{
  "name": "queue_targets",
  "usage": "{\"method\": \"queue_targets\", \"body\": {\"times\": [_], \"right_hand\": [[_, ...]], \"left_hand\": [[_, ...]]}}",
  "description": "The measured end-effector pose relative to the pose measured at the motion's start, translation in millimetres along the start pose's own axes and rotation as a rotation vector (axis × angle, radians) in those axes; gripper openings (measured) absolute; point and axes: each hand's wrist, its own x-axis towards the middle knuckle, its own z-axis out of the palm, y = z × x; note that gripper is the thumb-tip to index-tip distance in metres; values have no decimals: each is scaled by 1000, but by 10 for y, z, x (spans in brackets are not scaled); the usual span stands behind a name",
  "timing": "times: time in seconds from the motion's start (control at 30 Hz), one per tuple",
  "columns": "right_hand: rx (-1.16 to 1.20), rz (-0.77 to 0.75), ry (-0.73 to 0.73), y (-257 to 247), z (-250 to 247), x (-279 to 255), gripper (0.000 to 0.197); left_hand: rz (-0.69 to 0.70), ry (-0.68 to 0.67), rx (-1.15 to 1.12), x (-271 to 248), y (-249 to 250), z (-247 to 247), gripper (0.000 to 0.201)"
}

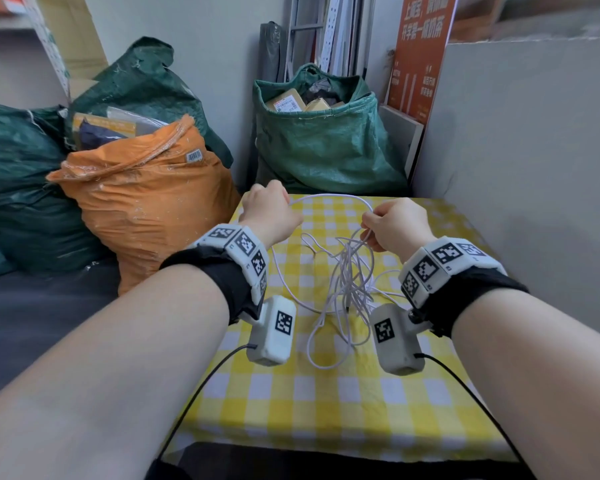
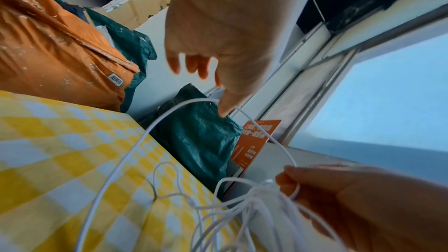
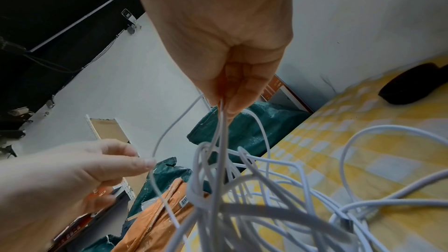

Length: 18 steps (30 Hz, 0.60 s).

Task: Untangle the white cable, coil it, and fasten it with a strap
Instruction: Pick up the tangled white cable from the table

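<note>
The white cable is a loose tangle that hangs from my right hand down to the yellow-checked tablecloth. The right hand pinches several strands together at the top of the bundle. One strand arcs from there across to my left hand, raised at the table's far left edge. The left thumb and a finger hold that strand, which then runs down to the table. No strap is clearly seen.
An orange sack and dark green sacks stand left of and behind the table. A grey board walls the right side. A dark object lies on the cloth in the right wrist view; I cannot identify it.
</note>
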Motion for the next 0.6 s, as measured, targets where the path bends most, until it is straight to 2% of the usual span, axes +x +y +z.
{"method": "queue_targets", "body": {"times": [0.07, 0.1, 0.13, 0.17, 0.23, 0.3, 0.4, 0.53, 0.6], "right_hand": [[9, 13, -1, 12, -9, 4, 29], [14, 14, -2, 18, -8, 9, 29], [15, 13, 0, 18, -5, 10, 29], [16, 10, 3, 18, 1, 12, 29], [16, 2, 9, 17, 26, 15, 29], [5, 6, 7, 14, 34, -3, 28], [-30, 5, 2, 33, 32, -1, 25], [-128, -18, -41, 42, 18, -33, 26], [-198, -42, -69, 27, 18, -70, 18]], "left_hand": [[52, 160, 41, -26, -9, 34, 30], [99, 174, 10, -52, 11, 40, 27], [141, 109, -48, -77, 44, 43, 21], [164, -28, -114, -111, 76, 48, 15], [137, -397, -219, -222, 128, 69, 13], [66, -669, -288, -325, 160, 109, 16], [5, -789, -411, -383, 160, 184, 23], [-23, -823, -533, -395, 170, 243, 25], [-44, -832, -585, -398, 190, 253, 24]]}}
